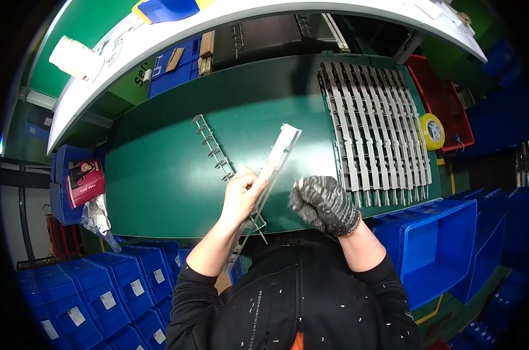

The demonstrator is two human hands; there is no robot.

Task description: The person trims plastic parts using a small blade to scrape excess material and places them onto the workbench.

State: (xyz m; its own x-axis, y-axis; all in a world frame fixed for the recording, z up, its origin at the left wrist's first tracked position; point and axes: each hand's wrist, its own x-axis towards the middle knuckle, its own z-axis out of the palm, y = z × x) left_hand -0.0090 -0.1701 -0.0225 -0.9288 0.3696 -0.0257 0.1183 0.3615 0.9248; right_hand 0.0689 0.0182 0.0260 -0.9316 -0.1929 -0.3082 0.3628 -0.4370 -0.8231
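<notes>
My bare left hand is closed around a long, pale metal rail, which slants from the table's middle down toward my body. Under that hand runs a thin rod with several curved metal clips along it; its lower end shows below my wrist. Whether the hand also touches the rod I cannot tell. To the right of the rail is my right hand, in a dark grey knitted glove. Its fingers are curled in and held apart from the rail; what they hold, if anything, is hidden.
On the green tabletop, several similar rails lie in rows at the right. Beside them is a yellow tape roll near a red bin. Blue crates stand right and left below the table. A white shelf crosses the far side.
</notes>
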